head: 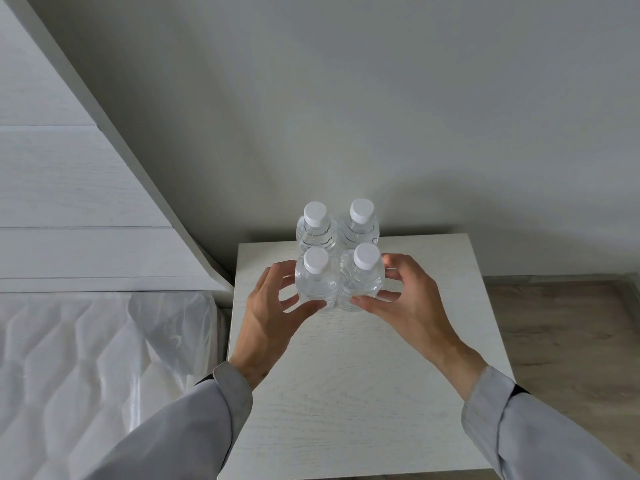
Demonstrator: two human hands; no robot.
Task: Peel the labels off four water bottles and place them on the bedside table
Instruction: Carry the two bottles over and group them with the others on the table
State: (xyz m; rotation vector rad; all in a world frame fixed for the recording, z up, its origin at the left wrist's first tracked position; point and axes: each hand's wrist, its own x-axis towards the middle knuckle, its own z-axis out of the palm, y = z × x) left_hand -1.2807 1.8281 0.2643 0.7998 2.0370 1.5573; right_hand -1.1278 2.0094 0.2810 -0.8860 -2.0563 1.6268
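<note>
Head view shows four clear, label-free plastic water bottles with white caps [337, 254] clustered upright at the white wooden surface's [363, 375] far edge, the left hand [273, 310] and right hand [401, 299] grasping the near pair.

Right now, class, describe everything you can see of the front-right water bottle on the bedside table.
The front-right water bottle is clear plastic with a white screw cap, looks filled with water and shows no label. It stands upright on the white bedside table, nearest the right hand, whose thumb and fingertips wrap its side. It presses close against the front-left bottle and stands just in front of the back-right bottle.
</note>
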